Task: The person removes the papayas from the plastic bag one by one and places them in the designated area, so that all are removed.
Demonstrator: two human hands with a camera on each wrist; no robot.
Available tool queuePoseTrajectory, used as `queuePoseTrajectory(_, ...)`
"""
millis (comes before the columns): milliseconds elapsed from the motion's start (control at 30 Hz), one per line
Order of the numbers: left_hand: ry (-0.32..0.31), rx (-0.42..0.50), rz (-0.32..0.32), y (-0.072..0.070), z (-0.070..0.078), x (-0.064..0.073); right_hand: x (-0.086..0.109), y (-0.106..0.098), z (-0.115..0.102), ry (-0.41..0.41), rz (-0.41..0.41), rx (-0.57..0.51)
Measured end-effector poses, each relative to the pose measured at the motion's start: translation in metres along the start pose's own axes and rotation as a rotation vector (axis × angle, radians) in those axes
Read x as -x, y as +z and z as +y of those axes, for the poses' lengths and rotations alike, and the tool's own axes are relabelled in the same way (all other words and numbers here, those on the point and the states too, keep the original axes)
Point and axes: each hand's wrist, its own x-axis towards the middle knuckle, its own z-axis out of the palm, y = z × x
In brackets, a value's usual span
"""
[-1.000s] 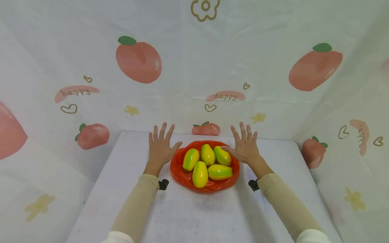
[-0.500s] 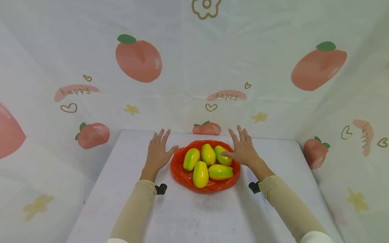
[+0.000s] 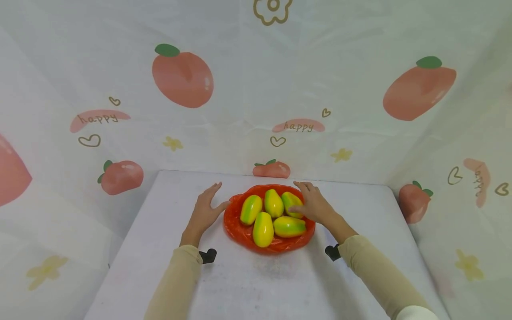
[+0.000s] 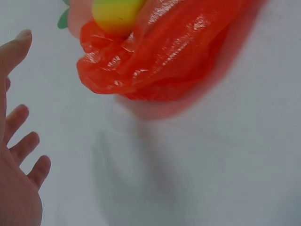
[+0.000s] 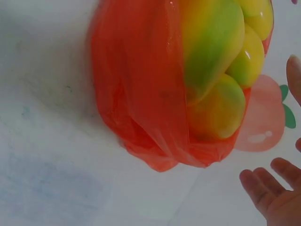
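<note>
A red plastic bag point(image 3: 236, 231), its top spread wide, sits on the white table with several glossy yellow-green papayas point(image 3: 263, 230) inside. My left hand point(image 3: 203, 214) is just left of the bag, fingers extended and thumb toward its rim; the left wrist view shows a gap between that hand point(image 4: 19, 174) and the crumpled bag edge point(image 4: 160, 61). On the other side, my right hand point(image 3: 318, 205) hovers by the bag's right rim, its thumb overlapping a papaya in the head view. In the right wrist view its fingers point(image 5: 256, 186) are spread apart from the bag point(image 5: 136, 84). Neither hand holds anything.
The white table point(image 3: 180, 284) extends around the bag on all sides. Behind and beside it hang white cloth walls point(image 3: 240, 89) printed with peaches, hearts and flowers. A black heart-shaped piece point(image 3: 208, 255) shows at the left cuff, another point(image 3: 332, 252) at the right.
Both hands have come lower and closer to the table, their spread fingers bending slightly forward. The left hand has shifted a little nearer the body. Bag and papayas stay in place.
</note>
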Motion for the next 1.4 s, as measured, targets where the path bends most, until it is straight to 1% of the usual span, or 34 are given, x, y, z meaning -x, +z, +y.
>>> queuePoseTrajectory(133,-0.056,0.064,-0.046,0.005,-0.010,0.004,0.000,0.004,-0.003,0.006,-0.001,-0.029)
queuePoseTrajectory(200,-0.087,0.096,-0.059,0.008,-0.014,0.005,0.000,0.007,-0.004,0.010,0.001,-0.039)
queuePoseTrajectory(333,-0.130,0.156,-0.078,0.015,-0.019,0.006,-0.003,0.011,-0.004,0.026,-0.008,-0.045)
queuePoseTrajectory(567,-0.117,0.251,-0.076,0.027,-0.026,0.004,-0.007,0.013,-0.005,0.041,-0.039,-0.041)
queuePoseTrajectory(700,-0.109,0.302,-0.086,0.033,-0.031,0.003,-0.007,0.015,-0.006,0.055,-0.053,-0.056)
queuePoseTrajectory(833,-0.113,0.342,-0.103,0.036,-0.038,0.003,-0.006,0.017,-0.007,0.069,-0.069,-0.072)
queuePoseTrajectory(1033,-0.128,0.359,-0.131,0.037,-0.043,0.005,-0.006,0.019,-0.009,0.072,-0.071,-0.070)
queuePoseTrajectory(1167,-0.139,0.362,-0.146,0.035,-0.043,0.008,-0.008,0.019,-0.011,0.068,-0.078,-0.044)
queuePoseTrajectory(1333,-0.139,0.379,-0.159,0.034,-0.042,0.009,-0.011,0.021,-0.012,0.098,-0.104,-0.029)
queuePoseTrajectory(1400,-0.145,0.379,-0.161,0.034,-0.043,0.009,-0.013,0.023,-0.011,0.100,-0.116,-0.005)
